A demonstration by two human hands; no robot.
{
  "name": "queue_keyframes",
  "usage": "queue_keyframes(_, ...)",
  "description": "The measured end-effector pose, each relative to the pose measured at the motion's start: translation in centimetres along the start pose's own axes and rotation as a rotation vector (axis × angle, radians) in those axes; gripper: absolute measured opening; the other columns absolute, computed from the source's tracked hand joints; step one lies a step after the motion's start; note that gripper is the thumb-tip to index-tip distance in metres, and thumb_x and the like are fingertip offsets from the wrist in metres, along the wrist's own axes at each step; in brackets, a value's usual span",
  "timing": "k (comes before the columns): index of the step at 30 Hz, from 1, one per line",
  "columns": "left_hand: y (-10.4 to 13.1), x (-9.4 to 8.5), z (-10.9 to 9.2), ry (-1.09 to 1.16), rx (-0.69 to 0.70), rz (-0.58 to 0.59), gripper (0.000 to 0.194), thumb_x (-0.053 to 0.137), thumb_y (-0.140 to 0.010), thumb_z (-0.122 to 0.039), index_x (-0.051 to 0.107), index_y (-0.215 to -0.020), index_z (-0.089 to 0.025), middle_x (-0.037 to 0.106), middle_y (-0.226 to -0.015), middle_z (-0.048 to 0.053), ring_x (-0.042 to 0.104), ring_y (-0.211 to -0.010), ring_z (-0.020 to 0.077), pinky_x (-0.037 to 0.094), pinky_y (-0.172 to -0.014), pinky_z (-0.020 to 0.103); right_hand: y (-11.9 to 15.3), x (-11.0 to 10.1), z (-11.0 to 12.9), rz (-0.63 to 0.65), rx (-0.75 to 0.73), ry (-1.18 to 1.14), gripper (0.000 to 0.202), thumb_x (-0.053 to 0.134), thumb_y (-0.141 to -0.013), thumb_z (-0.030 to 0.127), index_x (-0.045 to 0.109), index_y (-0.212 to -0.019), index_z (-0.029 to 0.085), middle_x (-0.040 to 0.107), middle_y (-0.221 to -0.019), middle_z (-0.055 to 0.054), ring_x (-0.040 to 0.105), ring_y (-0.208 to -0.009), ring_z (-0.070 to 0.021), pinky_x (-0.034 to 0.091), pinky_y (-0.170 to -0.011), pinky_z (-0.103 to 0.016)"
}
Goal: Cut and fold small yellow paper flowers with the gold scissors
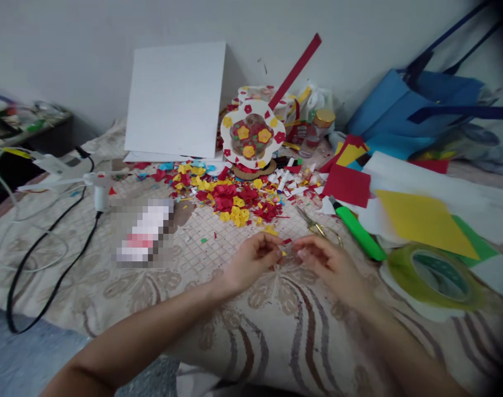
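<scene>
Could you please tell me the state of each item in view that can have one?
Scissors, lying down; blade opening unclear
Gold-lidded jar, lid on
White board, propped upright
Flower-shaped decoration, upright
Green utility knife, lying down; blade position unclear
Tape roll, lying on its side
Blue bag, slumped, handles raised
Left hand, fingers curled
Right hand, fingers curled
</scene>
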State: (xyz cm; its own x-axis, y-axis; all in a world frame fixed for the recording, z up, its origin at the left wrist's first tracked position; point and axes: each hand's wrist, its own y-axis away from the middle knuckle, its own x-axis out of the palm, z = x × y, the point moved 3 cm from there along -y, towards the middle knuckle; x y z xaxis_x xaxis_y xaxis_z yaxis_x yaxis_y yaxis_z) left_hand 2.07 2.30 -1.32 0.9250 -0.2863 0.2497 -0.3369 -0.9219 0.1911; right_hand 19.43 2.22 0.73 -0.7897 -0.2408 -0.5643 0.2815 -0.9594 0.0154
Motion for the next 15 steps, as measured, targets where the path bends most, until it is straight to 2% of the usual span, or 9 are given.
queue_keyframes(2, 0.3, 0.4, 0.4, -0.007, 0.014, 0.027, 0.030, 0.067, -0.074, -0.033, 0.055, -0.094, -0.014, 0.059, -0.074, 0.001, 0.057, -0.065, 0.0110, 0.042, -0.059, 0.023, 0.4, 1.8, 0.6, 0.117, 0.056, -0.241, 0.021, 0.048, -0.088, 0.041, 0.052, -0.093, 0.021, 0.063, -0.082, -0.003, 0.062, -0.065, -0.0154, 0.043, -0.050, -0.025)
queue_keyframes(4, 0.4, 0.7, 0.7, 0.021, 0.023, 0.050, 0.033, 0.067, -0.074, -0.035, 0.054, -0.095, -0.014, 0.059, -0.076, 0.002, 0.057, -0.064, 0.0107, 0.043, -0.060, 0.024, 0.6, 2.8, 0.7, 0.128, 0.100, -0.342, 0.021, 0.049, -0.088, 0.041, 0.049, -0.086, 0.021, 0.061, -0.074, -0.001, 0.061, -0.060, -0.0142, 0.041, -0.046, -0.024)
queue_keyframes(7, 0.5, 0.9, 0.7, 0.064, 0.004, 0.057, 0.036, 0.070, -0.071, -0.038, 0.054, -0.093, -0.014, 0.059, -0.076, 0.002, 0.057, -0.062, 0.0104, 0.043, -0.060, 0.025, 0.7, 3.2, 0.4, 0.141, 0.133, -0.387, 0.021, 0.050, -0.088, 0.041, 0.048, -0.082, 0.021, 0.059, -0.067, 0.001, 0.060, -0.058, -0.0137, 0.041, -0.046, -0.023)
queue_keyframes(11, 0.4, 0.7, 0.6, 0.118, -0.063, 0.065, 0.039, 0.073, -0.067, -0.040, 0.055, -0.089, -0.014, 0.060, -0.072, 0.001, 0.058, -0.062, 0.0108, 0.044, -0.059, 0.024, 0.7, 2.9, -0.1, 0.184, 0.127, -0.414, 0.019, 0.048, -0.089, 0.040, 0.049, -0.087, 0.021, 0.062, -0.074, -0.001, 0.061, -0.064, -0.0145, 0.044, -0.049, -0.023)
queue_keyframes(15, 0.2, 0.6, 0.8, 0.154, -0.137, 0.088, 0.040, 0.076, -0.064, -0.040, 0.056, -0.086, -0.014, 0.061, -0.066, 0.000, 0.061, -0.062, 0.0121, 0.045, -0.061, 0.025, 0.7, 2.7, 0.0, 0.130, 0.089, -0.318, 0.019, 0.045, -0.091, 0.039, 0.050, -0.085, 0.021, 0.059, -0.072, -0.001, 0.058, -0.063, -0.0139, 0.043, -0.051, -0.024)
